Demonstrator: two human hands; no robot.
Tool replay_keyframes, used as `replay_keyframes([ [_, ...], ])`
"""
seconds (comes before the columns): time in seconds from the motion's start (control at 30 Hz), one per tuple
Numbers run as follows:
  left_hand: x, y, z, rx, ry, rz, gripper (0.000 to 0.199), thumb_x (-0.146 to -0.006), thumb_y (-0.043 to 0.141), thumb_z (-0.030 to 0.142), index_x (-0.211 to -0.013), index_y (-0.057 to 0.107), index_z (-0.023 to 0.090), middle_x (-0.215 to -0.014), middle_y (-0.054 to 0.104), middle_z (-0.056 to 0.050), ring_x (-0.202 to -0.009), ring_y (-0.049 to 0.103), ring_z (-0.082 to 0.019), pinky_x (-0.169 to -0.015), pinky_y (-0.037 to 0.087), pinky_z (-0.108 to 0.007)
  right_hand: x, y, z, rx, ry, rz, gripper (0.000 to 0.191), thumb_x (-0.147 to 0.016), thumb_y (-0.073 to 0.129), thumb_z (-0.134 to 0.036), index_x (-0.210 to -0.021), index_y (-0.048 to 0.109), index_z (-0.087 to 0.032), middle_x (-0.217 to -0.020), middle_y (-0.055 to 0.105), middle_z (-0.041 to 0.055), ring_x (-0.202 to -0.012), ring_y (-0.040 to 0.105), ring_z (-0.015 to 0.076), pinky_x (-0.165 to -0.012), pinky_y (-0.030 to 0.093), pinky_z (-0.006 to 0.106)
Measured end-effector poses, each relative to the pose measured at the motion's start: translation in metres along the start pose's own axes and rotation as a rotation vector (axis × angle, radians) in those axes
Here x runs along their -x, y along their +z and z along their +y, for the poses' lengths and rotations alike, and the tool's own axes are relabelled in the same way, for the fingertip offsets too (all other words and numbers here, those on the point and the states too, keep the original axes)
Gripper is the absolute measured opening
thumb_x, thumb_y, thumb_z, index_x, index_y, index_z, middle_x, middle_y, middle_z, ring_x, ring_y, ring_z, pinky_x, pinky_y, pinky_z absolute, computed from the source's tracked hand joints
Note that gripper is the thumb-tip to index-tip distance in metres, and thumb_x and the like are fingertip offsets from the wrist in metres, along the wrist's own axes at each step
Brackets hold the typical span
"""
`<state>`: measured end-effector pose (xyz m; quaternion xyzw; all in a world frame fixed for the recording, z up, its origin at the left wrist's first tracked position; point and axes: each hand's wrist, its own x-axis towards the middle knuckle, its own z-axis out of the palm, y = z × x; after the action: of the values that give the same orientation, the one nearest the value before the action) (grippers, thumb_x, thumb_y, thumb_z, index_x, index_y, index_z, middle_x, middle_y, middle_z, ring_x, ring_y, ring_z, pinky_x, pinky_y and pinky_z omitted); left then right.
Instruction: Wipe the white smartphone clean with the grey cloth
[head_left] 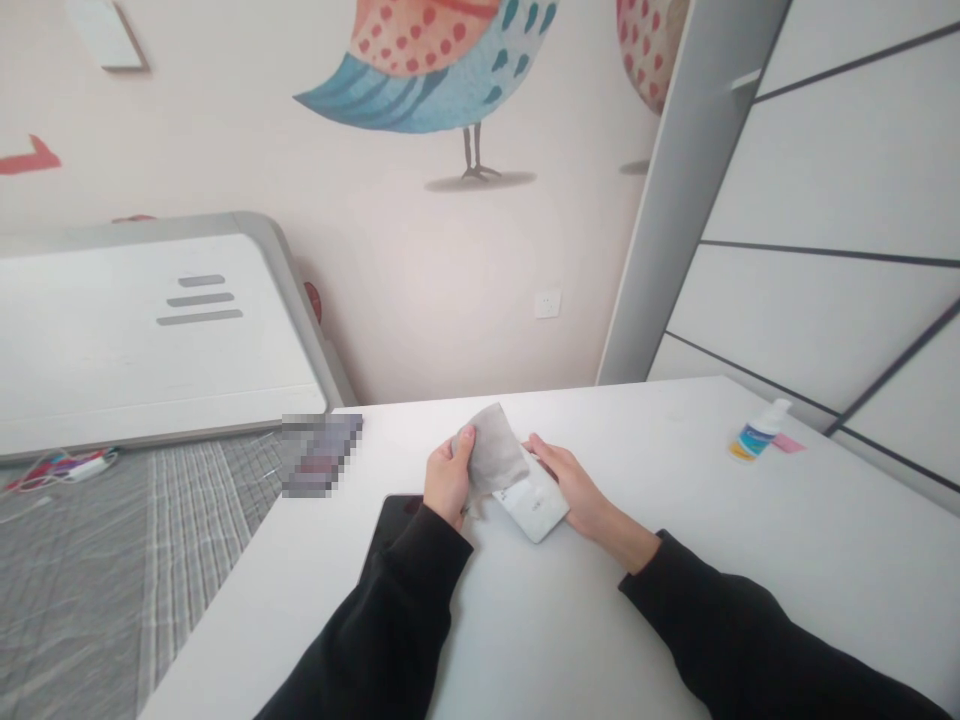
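My left hand (448, 482) pinches a thin grey cloth (496, 450) between thumb and fingers, above the white table. The cloth lies over the upper left part of a flat white slab with rounded corners (534, 508), which bears small dark print; its exact kind is unclear. Gripping that slab along its right edge is my right hand (576, 488), thumb on top, with the other fingers mostly hidden underneath. A flat black object (393, 512) rests on the table, partly covered by my left hand and sleeve.
On the right of the white table (540, 640) stands a small white bottle with a blue and yellow label (759, 432), beside a pink slip (789, 443). A pixelated object (322, 455) sits at the left edge. Left is a bed with a grey striped cover (180, 560).
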<state>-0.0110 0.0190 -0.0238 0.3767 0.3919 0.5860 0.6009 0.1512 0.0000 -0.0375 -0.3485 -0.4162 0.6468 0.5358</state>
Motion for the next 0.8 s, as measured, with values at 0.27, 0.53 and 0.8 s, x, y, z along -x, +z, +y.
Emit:
replay_keyframes([
  [0.27,0.0062,0.0085,0.007,0.019,0.028,-0.078,0.058,-0.054,0.093,0.051,-0.096,0.073,0.016,-0.092,0.077,-0.008,-0.075,0.069,-0.019,-0.07,0.053,-0.027,-0.0028,-0.0068,0.0052,-0.162,0.099,-0.006,0.047,-0.08,0.073,-0.061,-0.094,0.074,-0.016,-0.084,0.078,0.0084,-0.081,0.073,0.0267,-0.071,0.054,0.035],
  [0.53,-0.0012,0.0024,-0.0019,-0.079,0.115,-0.005,0.047,-0.069,0.081,0.06,-0.082,0.072,0.016,-0.083,0.075,-0.005,-0.08,0.066,-0.019,-0.071,0.05,-0.026,-0.0003,-0.0049,0.0066,-0.194,0.127,0.014,0.043,-0.084,0.069,-0.056,-0.093,0.075,-0.014,-0.085,0.078,0.0088,-0.083,0.073,0.026,-0.073,0.054,0.033],
  [0.8,0.0085,0.0104,0.0075,0.029,0.038,-0.122,0.056,-0.062,0.088,0.046,-0.105,0.068,0.017,-0.102,0.076,-0.01,-0.095,0.07,-0.027,-0.082,0.055,-0.034,0.0013,0.0008,0.0014,-0.315,0.158,0.022,0.031,-0.09,0.062,-0.044,-0.099,0.074,-0.017,-0.089,0.078,0.0072,-0.088,0.073,0.0268,-0.083,0.056,0.038],
])
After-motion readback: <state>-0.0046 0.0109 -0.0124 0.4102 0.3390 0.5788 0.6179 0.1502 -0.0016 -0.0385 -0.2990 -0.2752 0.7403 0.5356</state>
